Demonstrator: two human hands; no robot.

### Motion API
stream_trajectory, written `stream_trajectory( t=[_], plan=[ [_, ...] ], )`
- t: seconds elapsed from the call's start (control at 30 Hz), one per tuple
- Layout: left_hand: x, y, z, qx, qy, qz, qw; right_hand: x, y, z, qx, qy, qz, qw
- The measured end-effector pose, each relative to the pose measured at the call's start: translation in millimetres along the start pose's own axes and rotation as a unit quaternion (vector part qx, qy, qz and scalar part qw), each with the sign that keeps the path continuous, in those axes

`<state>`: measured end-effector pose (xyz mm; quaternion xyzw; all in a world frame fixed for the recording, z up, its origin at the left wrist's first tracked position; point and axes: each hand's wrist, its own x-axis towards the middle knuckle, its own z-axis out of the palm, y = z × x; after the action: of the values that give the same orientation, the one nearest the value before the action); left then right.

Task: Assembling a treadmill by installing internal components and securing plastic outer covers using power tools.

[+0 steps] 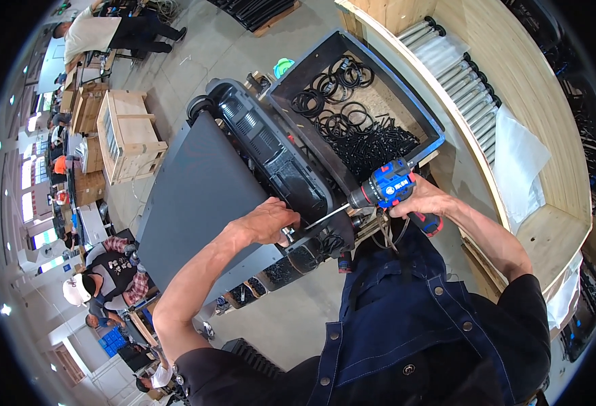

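Observation:
My right hand (423,198) grips a blue and black cordless drill (387,186) with a red-trimmed battery base. Its long silver bit (328,216) points left and down toward my left hand (267,220). The fingers of that hand are closed at the near edge of a black machine that looks like a treadmill, around something small that I cannot make out. A bit of shiny metal (288,234) shows below the fingertips. The machine's flat dark deck (200,176) lies to the left, and its black plastic cover (267,149) runs beside it.
A dark bin (435,139) holding black rings (335,81) and many black bolts (372,145) stands beyond the drill. On the right, a wooden crate (548,135) holds silver tubes (470,95). Wooden crates (129,128) and several people are at the left.

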<state>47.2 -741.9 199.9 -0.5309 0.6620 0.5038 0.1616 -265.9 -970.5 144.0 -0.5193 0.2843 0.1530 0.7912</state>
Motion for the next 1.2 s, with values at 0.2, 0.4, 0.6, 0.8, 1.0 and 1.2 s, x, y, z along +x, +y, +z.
stream_trajectory(
  t=[0.2,0.4,0.6,0.8,1.0,1.2],
  plan=[
    [-1,2,0,-0.018,0.031,-0.02,0.999,13,-13,-6,-0.011,-0.029,-0.006,1.0],
    [-24,22,-18,-0.115,0.122,-0.063,0.984,24,-15,-3,-0.021,-0.078,0.026,0.996],
    [-79,16,21,-0.247,0.546,-0.232,0.766,24,-30,-4,-0.046,-0.049,0.041,0.997],
    [-64,-1,188,-0.07,0.643,-0.44,0.623,46,-8,-24,-0.042,-0.116,-0.031,0.992],
    [-32,15,193,-0.064,0.66,-0.497,0.56,24,4,-47,-0.048,-0.024,-0.058,0.997],
    [-41,18,202,-0.06,0.666,-0.504,0.546,2,25,-62,-0.006,0.261,-0.28,0.924]
  ],
)
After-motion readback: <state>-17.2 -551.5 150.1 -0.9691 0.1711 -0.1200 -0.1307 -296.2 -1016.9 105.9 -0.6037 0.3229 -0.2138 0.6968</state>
